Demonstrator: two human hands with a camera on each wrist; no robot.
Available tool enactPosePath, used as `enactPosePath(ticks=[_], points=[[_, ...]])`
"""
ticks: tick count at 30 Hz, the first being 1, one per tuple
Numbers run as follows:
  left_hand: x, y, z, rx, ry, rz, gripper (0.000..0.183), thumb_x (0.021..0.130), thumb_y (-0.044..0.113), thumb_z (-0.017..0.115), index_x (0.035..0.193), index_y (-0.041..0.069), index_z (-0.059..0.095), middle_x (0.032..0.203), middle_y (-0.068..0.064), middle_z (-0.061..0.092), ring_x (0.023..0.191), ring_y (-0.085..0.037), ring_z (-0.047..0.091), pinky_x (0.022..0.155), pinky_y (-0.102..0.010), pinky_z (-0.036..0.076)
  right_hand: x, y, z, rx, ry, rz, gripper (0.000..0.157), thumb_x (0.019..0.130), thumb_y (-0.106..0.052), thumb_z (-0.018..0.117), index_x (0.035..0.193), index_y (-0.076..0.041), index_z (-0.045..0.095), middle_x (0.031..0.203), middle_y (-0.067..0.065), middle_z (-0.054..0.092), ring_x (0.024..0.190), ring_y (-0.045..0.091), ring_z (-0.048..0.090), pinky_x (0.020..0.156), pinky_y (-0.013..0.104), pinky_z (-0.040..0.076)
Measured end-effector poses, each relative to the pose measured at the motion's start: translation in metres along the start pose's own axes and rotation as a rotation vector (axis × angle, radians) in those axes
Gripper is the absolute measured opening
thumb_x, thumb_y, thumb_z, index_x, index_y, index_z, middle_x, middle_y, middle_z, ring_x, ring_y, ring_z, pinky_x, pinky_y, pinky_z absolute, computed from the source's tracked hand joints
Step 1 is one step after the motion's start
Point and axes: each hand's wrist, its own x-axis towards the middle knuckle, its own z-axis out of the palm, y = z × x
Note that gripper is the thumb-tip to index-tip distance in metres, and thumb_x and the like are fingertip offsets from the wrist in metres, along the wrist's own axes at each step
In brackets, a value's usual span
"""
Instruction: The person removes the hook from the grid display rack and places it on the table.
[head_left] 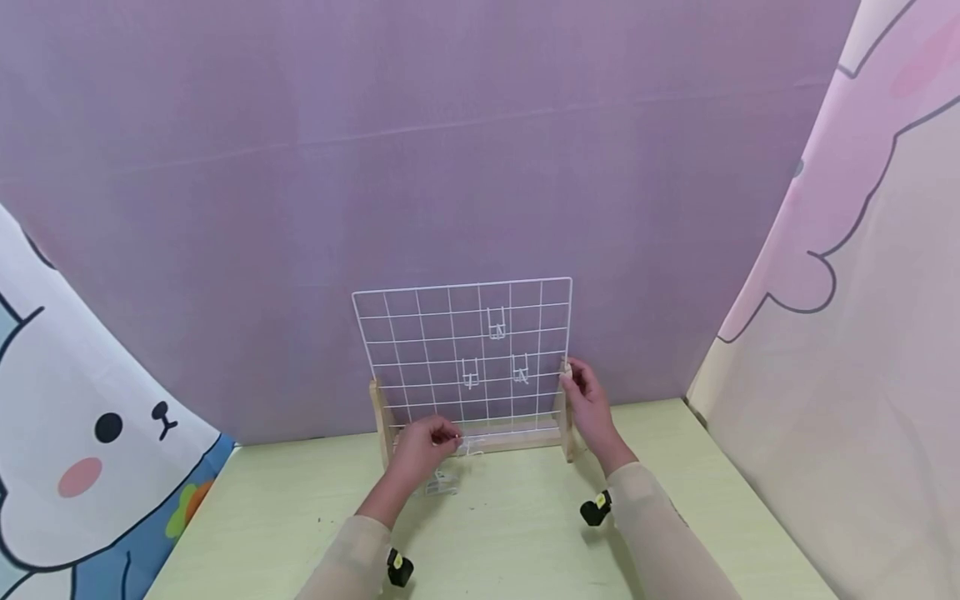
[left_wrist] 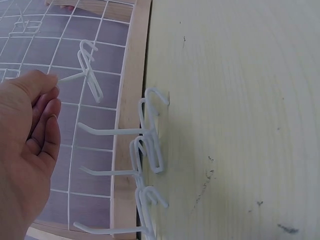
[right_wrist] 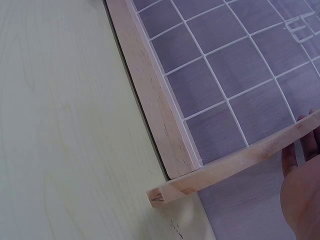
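Observation:
My left hand (head_left: 422, 450) pinches the prong of a white wire hook (left_wrist: 89, 72) between thumb and fingertips, low in front of the white wire grid panel (head_left: 462, 286). In the left wrist view, the hook's bent end points away from the fingers and overlaps the grid. My right hand (head_left: 592, 410) holds the upper end of the right wooden post (head_left: 564, 425) of the stand, its fingers partly hidden behind the wood. Three hooks hang on the grid: an upper hook (head_left: 497, 325), a lower left hook (head_left: 470, 375) and a lower right hook (head_left: 521, 372).
Several loose white hooks (left_wrist: 145, 132) lie on the pale wood-look table (head_left: 510, 525) before the stand's bottom bar (right_wrist: 150, 95). A purple backdrop (head_left: 465, 167) hangs behind, with printed cloths on the left (head_left: 97, 367) and right (head_left: 840, 375).

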Motion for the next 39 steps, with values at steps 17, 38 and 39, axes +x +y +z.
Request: enactPosePath(ticks=[17, 38, 39], points=[[0.000, -0.014, 0.008, -0.012, -0.025, -0.028, 0.009, 0.097, 0.008, 0.085, 0.097, 0.015, 0.079, 0.090, 0.008, 0.073, 0.084, -0.011, 0.067, 0.076, -0.026, 0.060, 0.000, 0.001, 0.001, 0.004, -0.002, -0.014, 0.044, 0.117, -0.026, 0.058, 0.159, -0.013, 0.053, 0.149, 0.022, 0.059, 0.129, 0.034, 0.057, 0.109, 0.036, 0.055], [0.001, -0.020, 0.013, 0.024, -0.023, -0.041, 0.008, 0.097, 0.006, 0.084, 0.097, 0.012, 0.079, 0.089, 0.008, 0.072, 0.083, -0.010, 0.065, 0.076, -0.026, 0.059, 0.001, 0.002, -0.001, -0.016, -0.008, -0.007, 0.044, 0.117, -0.030, 0.057, 0.159, -0.016, 0.053, 0.148, 0.019, 0.060, 0.130, 0.042, 0.057, 0.113, 0.052, 0.053], [0.001, -0.020, 0.014, 0.023, -0.024, -0.041, 0.008, 0.097, 0.006, 0.084, 0.097, 0.012, 0.079, 0.088, 0.009, 0.072, 0.083, -0.010, 0.065, 0.076, -0.025, 0.059, 0.000, 0.002, -0.001, -0.017, -0.009, -0.007, 0.044, 0.117, -0.030, 0.057, 0.159, -0.016, 0.053, 0.148, 0.019, 0.060, 0.130, 0.043, 0.057, 0.112, 0.053, 0.053]])
